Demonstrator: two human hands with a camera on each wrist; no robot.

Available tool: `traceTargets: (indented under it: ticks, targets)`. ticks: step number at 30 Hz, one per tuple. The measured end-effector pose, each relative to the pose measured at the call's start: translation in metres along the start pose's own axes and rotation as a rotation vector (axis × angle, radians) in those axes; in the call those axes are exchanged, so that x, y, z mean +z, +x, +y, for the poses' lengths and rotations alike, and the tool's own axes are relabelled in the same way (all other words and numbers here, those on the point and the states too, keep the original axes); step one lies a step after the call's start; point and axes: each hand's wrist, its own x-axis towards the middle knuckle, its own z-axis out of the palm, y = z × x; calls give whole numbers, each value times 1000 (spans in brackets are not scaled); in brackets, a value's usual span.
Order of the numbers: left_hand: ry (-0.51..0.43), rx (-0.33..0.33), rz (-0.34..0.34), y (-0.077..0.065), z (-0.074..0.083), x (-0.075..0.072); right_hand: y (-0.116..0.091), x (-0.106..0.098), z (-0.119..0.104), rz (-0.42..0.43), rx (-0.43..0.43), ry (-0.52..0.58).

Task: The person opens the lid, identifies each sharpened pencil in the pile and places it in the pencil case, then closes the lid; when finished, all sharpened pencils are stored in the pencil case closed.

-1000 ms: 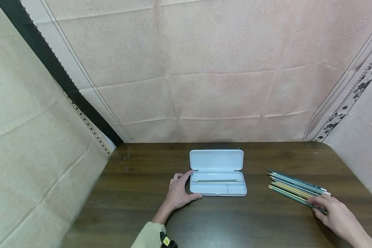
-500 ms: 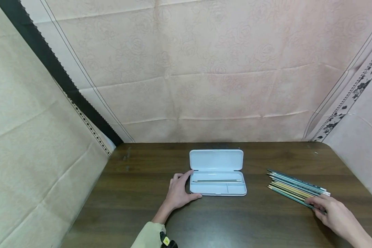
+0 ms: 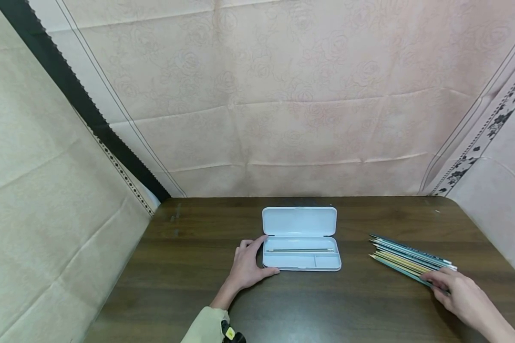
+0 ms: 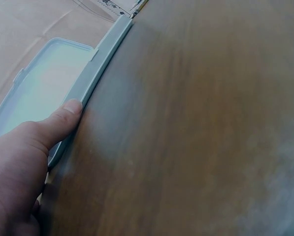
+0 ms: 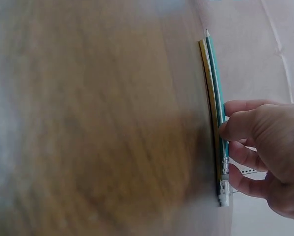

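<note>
Gripping case (image 3: pixel 299 221) with left hand (image 3: pixel 248 267), green pencil (image 5: pixel 215 78) with right hand (image 3: pixel 465 300) (one pencil (image 3: pixel 300 250) inside, bundle (image 3: pixel 407 254) remaining right of case).

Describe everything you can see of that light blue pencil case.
The pencil case is pale blue, round-cornered and smooth; plastic or painted metal, I can't tell. It sits on the brown table, its hinged lid swung open along the far long side. Inside, a pencil lies lengthwise in the rear part; a divider splits the front, the left section wider. The left hand grips its left end, thumb against the front wall, forefinger at the rear corner.
</note>
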Motion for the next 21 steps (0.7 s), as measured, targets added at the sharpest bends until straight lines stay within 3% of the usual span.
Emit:
traceTargets:
  ticks: [14,21]
  targets:
    - [-15,0,7,1,0,0,27,9,-16,41,-56,76]
    - [-11,3,7,0,0,0,47,17,-31,12,-84,113]
